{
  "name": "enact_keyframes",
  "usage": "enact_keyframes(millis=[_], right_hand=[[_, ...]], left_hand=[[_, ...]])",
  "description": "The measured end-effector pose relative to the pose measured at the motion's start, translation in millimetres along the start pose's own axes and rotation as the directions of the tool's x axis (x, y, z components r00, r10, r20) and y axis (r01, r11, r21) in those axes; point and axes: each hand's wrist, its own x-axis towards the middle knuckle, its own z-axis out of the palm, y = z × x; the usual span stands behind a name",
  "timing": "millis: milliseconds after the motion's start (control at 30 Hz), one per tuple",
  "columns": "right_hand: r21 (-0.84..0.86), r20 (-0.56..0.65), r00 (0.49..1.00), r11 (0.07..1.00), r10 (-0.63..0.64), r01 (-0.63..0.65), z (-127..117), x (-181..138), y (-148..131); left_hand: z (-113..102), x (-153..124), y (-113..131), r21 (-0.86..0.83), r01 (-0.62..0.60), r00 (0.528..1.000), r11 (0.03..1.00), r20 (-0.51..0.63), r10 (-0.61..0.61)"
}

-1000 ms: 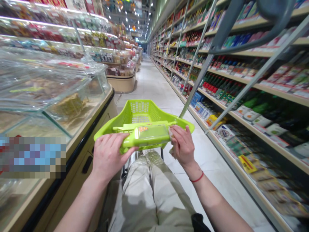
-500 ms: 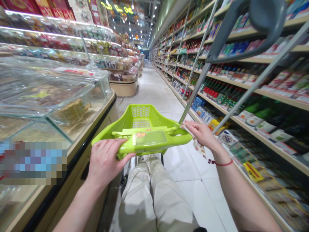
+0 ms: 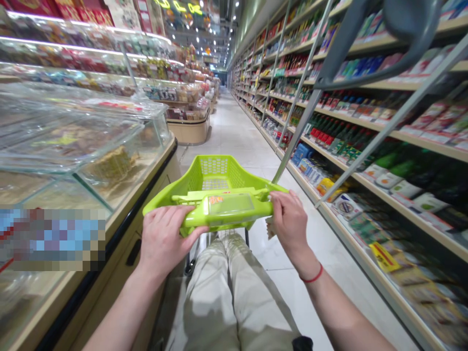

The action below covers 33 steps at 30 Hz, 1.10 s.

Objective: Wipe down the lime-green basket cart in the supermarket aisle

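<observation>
We have the green shopping cart straight ahead, in the middle of the aisle, its basket on the far side of its handle. Our left hand grasps the left part of that handle, fingers over the top and thumb along the near edge. Our right hand is curled at the handle's right end, gripping a pale patterned cloth, most of which the hand hides; how firmly it presses we cannot tell. A clear panel lies along the handle between our hands. We see a red cord around our right wrist. To our left stands a glass display case; to our right, shelves of bottles and packets run to the far end, with a yellow tag on the near, lower part.
</observation>
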Motion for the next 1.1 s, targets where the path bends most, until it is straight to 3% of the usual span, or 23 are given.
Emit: enact_keyframes(millis=[133, 233, 433, 533, 633, 800, 1100], right_hand=[[-0.056, -0.014, 0.993, 0.991, -0.121, 0.12, 17, -13, -32], [-0.061, -0.012, 0.98, 0.978, -0.198, 0.197, 22, -15, -37], [0.004, 0.022, 0.942, 0.942, -0.335, 0.335, 3, -5, 16], [0.024, -0.04, 0.964, 0.964, -0.263, 0.264, -6, 1, 46], [0.072, -0.101, 0.983, 0.984, -0.152, 0.16, -5, 2, 53], [0.062, -0.176, 0.984, 0.998, -0.013, 0.024, 7, -1, 26], [0.076, -0.176, 0.982, 0.994, -0.067, 0.082, 26, -2, -42]], left_hand=[[1, 0, 1, -0.014, 0.009, 1.0, 1.0, 0.005, -0.009], [0, 0, 1, -0.022, 0.02, 1.0, 1.0, 0.011, -0.019], [-1, 1, 1, -0.029, 0.022, 1.0, 0.999, 0.013, -0.021], [-1, 2, 2, -0.022, 0.009, 1.0, 1.0, 0.007, -0.009], [0, 1, 2, -0.016, 0.0, 1.0, 1.0, -0.002, 0.0], [2, 0, 3, -0.034, 0.03, 1.0, 0.999, 0.002, -0.03], [1, 2, 9, -0.019, 0.027, 1.0, 0.999, 0.007, -0.027]])
